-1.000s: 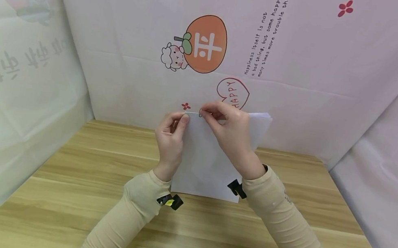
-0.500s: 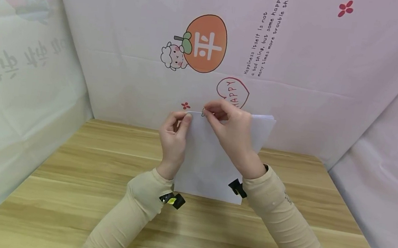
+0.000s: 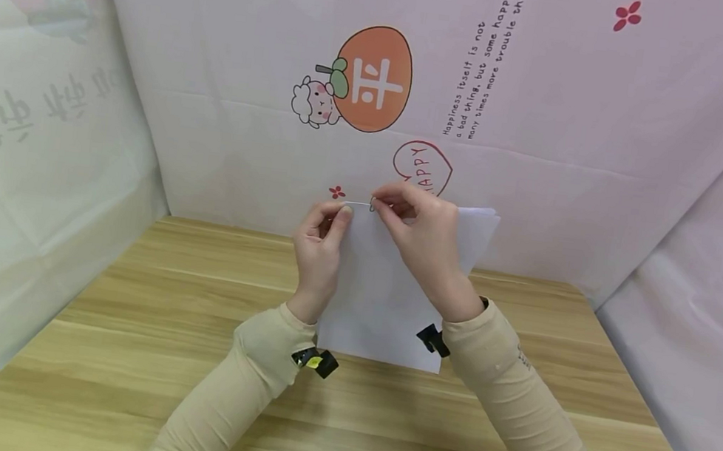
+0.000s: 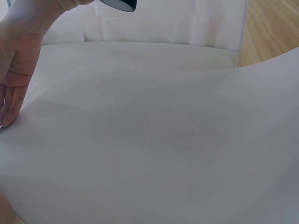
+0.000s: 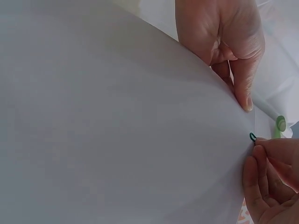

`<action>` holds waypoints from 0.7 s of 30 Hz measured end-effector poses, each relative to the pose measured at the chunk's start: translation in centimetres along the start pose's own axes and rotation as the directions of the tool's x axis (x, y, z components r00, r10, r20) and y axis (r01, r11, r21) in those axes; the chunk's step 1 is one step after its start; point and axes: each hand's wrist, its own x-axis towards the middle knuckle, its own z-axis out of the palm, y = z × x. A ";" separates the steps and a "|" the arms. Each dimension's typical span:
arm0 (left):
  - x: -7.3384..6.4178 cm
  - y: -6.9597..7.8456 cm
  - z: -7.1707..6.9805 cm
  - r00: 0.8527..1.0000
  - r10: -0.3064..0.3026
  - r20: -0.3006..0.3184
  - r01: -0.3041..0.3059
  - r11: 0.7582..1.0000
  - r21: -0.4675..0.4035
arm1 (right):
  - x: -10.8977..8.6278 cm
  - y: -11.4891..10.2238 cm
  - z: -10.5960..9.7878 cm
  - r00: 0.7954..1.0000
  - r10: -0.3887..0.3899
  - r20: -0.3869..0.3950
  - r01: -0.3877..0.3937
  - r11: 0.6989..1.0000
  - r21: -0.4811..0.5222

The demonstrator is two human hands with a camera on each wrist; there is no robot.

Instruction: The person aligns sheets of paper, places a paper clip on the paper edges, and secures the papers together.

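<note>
White sheets of paper (image 3: 385, 310) stand upright between both hands, their top edge level with the fingertips. My left hand (image 3: 317, 258) pinches the upper left corner between thumb and fingers. To its right, my right hand (image 3: 423, 244) pinches a small paper clip (image 3: 373, 204) at the top edge. In the right wrist view the green loop of the paper clip (image 5: 252, 137) shows against the sheet, just past the right fingertips. The paper (image 4: 154, 130) fills most of the left wrist view, with the right hand (image 4: 16, 60) at its left side.
The wooden table (image 3: 153, 350) spreads below the hands. A white printed cloth (image 3: 242, 160) hangs behind it, and more pale cloth (image 3: 711, 332) covers the sides. A black wrist camera (image 3: 434, 340) sits on the right sleeve, near the paper's edge.
The left hand and the paper have shifted slightly to the right. The right hand has moved a little to the right with the paper clip, keeping its pinch.
</note>
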 end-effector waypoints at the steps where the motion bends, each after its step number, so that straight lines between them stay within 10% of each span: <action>1: 0.0 0.0 0.0 1.000 -0.001 0.001 0.001 1.000 -0.001 | 0.0 0.1 0.0 1.000 -0.001 -0.003 0.001 1.000 0.002; 21: 0.0 0.0 0.3 1.000 -0.013 0.010 0.014 0.997 -0.071 | -0.2 0.4 -0.2 0.999 -0.031 -0.029 0.032 0.998 0.050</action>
